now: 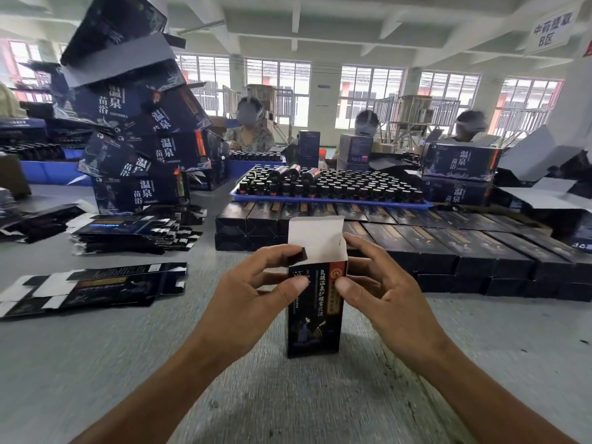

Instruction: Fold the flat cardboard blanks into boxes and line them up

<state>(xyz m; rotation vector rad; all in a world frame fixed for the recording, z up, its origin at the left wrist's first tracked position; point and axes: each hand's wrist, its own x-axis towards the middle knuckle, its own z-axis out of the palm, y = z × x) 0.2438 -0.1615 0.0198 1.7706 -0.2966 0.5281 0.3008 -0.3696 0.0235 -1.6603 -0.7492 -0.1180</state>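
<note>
A: What is nearest?

B: A dark box [315, 307] stands upright on the grey table [96, 363], its top open and its white lid flap [315, 240] raised; the left hand [256, 283] grips its left side, thumb on the printed front and fingertips pinching a small black side flap [299, 255]; the right hand [381, 283] grips the right side, thumb on the front face and fingers curled round the top right corner.

A: And to the left of the box?

B: A flat blank [93, 288] lies on the table well left of it; farther left and back sits a stack of flat blanks [134, 233], dark with white tabs showing; beyond that stack rises a leaning pile of large dark cartons [141, 139], some tilted and open, which hides much of the room behind.

A: Behind the box?

B: Rows of finished boxes [448, 248] lie side by side, two layers deep, starting just behind the box and running off to the right; they block the table edge past them; beyond them a blue tray [330, 203] holds many small dark bottles [336, 184], a few lying on top of the rest.

A: Farther still?

B: Right of the tray two large cartons [459, 174] are stacked; three people [365, 129] sit across the table, partly hidden by boxes; behind them are barred windows [368, 94].
</note>
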